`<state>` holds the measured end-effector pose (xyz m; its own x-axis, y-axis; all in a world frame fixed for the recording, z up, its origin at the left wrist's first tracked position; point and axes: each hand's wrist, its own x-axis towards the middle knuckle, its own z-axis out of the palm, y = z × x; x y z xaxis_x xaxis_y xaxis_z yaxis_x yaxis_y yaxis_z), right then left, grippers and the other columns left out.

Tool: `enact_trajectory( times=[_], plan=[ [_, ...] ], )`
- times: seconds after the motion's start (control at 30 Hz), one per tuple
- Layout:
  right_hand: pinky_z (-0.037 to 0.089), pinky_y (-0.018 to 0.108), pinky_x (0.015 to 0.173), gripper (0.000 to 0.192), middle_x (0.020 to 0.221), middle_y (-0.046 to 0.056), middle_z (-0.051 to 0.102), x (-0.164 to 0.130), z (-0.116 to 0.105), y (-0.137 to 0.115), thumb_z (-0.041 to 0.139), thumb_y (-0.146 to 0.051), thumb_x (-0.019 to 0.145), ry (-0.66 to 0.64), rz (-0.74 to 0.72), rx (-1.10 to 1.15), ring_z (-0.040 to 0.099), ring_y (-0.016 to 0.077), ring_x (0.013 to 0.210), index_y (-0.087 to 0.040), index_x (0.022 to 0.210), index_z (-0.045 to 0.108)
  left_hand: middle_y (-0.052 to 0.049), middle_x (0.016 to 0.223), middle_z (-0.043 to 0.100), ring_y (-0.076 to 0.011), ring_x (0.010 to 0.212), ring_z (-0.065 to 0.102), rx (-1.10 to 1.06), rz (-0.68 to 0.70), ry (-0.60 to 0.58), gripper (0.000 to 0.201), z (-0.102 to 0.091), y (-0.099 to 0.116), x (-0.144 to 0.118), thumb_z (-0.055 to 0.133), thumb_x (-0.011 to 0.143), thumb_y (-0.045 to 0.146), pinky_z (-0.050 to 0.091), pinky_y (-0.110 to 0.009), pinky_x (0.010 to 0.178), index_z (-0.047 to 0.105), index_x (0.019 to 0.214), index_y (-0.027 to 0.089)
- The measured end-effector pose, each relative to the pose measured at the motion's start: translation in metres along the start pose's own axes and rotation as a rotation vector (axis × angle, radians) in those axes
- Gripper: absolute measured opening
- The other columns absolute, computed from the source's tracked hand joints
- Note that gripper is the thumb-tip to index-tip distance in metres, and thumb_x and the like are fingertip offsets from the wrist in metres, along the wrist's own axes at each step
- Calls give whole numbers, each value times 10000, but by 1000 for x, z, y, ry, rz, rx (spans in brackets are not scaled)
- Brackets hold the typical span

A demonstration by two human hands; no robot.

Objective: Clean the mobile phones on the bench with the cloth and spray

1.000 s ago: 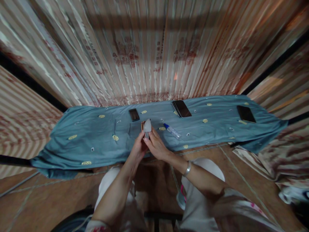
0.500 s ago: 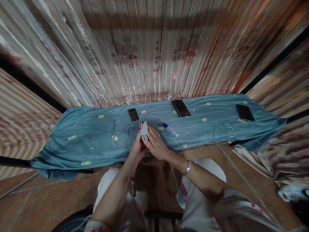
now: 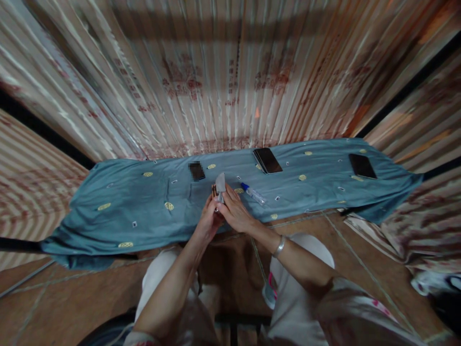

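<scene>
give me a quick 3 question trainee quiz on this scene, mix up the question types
1. True or false: both hands are at one small object over the blue cloth.
2. Which lies nearest the right hand? A) small blue-capped bottle B) phone at far right C) phone at the back middle
3. Fill in: the grey cloth piece sticks up above the ____ hand.

Key: 1 true; 2 A; 3 left

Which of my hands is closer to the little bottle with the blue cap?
Right. Your right hand sits just beside the small bottle, toward you and left of it. Your left hand lies farther away, beyond the right hand.
</scene>
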<state>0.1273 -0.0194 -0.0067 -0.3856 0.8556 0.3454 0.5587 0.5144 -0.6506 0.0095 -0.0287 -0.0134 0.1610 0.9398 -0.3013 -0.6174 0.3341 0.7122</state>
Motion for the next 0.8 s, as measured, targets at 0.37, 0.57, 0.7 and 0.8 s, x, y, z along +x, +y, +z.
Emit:
enact_trajectory(
  times=[0.37,0.57,0.7,0.8],
  plan=[
    [166,451,1209,619,1596,141,180,-7,6,1,262,-432,989,-13,-44,48,113,205,1486,-135,1523,162,11,875,744,-144,846,688,-124,1,121,295,9,23,-4,567,843,417,522,-260,795,669,1035,218],
    [207,520,1184,641,1569,205,225,-19,10,-14,365,-438,971,-77,-196,-76,152,265,1476,-88,1493,235,-45,809,745,-191,1007,677,-108,39,207,398,11,28,-2,430,917,442,476,-297,957,698,887,149],
    [196,526,1183,655,1575,205,210,-21,8,-18,391,-434,965,-109,-231,-119,133,267,1480,-90,1497,225,-38,789,736,-181,1018,672,-116,59,255,354,9,23,-3,436,933,391,437,-296,1015,694,869,156],
    [200,509,1180,617,1579,185,215,-18,3,-17,378,-383,971,-111,-181,-119,147,251,1479,-108,1502,226,-28,994,740,-167,1098,637,-126,105,208,287,10,15,-3,441,942,332,403,-280,1050,687,1006,198]
  ],
)
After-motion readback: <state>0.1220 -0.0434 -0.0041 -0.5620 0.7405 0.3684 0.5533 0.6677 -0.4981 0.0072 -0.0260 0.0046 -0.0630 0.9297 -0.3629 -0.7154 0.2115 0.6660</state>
